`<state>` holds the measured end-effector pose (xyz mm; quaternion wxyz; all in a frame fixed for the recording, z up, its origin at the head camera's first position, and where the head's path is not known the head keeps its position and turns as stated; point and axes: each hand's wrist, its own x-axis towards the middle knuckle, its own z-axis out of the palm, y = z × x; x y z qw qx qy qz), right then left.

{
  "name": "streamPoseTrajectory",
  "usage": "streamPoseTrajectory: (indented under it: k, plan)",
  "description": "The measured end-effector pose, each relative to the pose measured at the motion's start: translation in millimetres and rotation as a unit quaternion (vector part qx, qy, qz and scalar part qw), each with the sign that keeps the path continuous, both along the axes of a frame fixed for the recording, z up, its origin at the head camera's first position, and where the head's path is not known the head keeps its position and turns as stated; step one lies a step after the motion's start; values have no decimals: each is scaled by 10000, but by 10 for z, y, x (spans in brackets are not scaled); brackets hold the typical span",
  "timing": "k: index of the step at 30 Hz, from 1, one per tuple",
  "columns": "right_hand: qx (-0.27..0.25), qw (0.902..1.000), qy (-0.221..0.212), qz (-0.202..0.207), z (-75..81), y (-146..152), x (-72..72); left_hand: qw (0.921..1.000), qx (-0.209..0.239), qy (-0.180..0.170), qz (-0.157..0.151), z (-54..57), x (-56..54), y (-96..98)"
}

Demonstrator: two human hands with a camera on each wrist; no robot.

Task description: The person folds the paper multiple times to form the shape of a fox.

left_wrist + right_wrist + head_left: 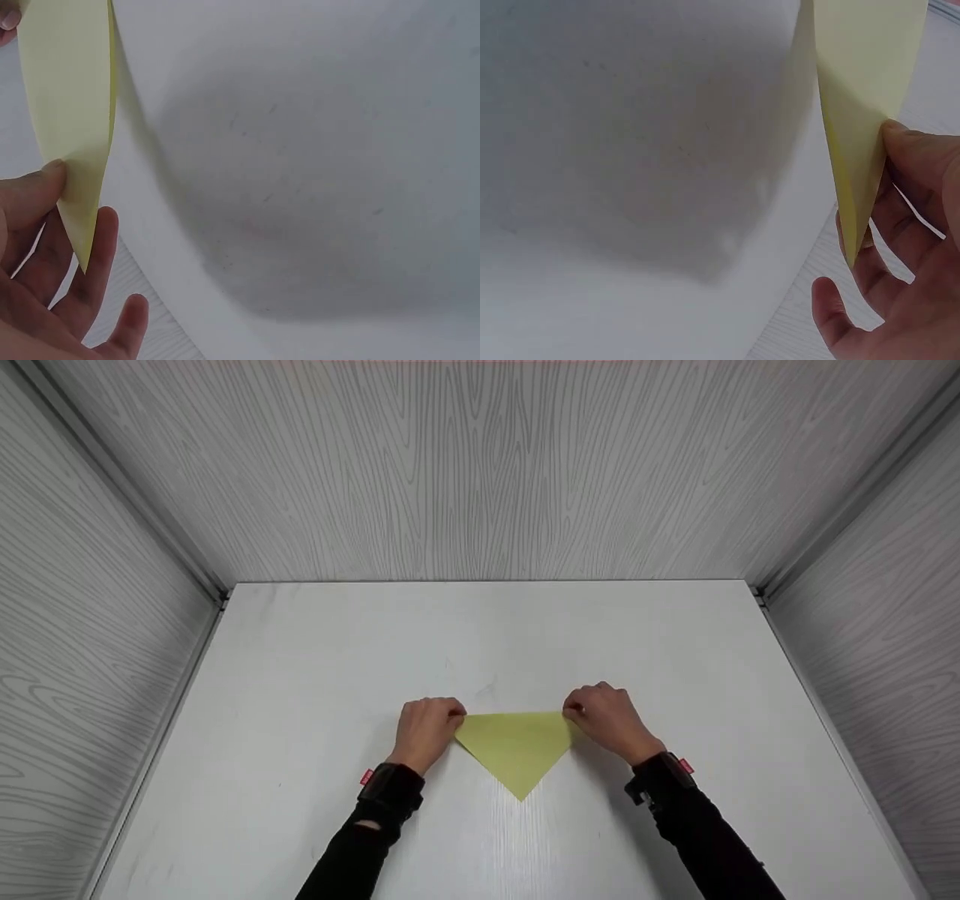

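A yellow sheet of paper [517, 746], folded into a triangle, has its long straight edge at the far side and its point toward the person. At its left corner the left hand [430, 729] pinches the paper between thumb and fingers. The right hand [607, 720] pinches the opposite corner. In the left wrist view the left thumb presses on the paper [71, 97] near its tip, with fingers behind it. In the right wrist view two layers of the paper [866, 82] show slightly apart along one edge, the right thumb lying on its face.
The white table [300, 660] lies beneath the hands. Grey wood-grain panels stand at the back [480, 472], on the left [90, 607] and on the right [877, 607]. Black bands with red tags circle both wrists.
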<state>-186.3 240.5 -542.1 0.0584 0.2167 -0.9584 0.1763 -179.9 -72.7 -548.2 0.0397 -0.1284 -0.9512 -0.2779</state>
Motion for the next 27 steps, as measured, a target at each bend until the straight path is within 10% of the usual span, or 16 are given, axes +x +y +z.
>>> streamPoseTrajectory:
  k: [27]
  plan:
    - [304,9993,-186,-92,-184,15,-64,9984,-417,140,348,-248,-7,-18]
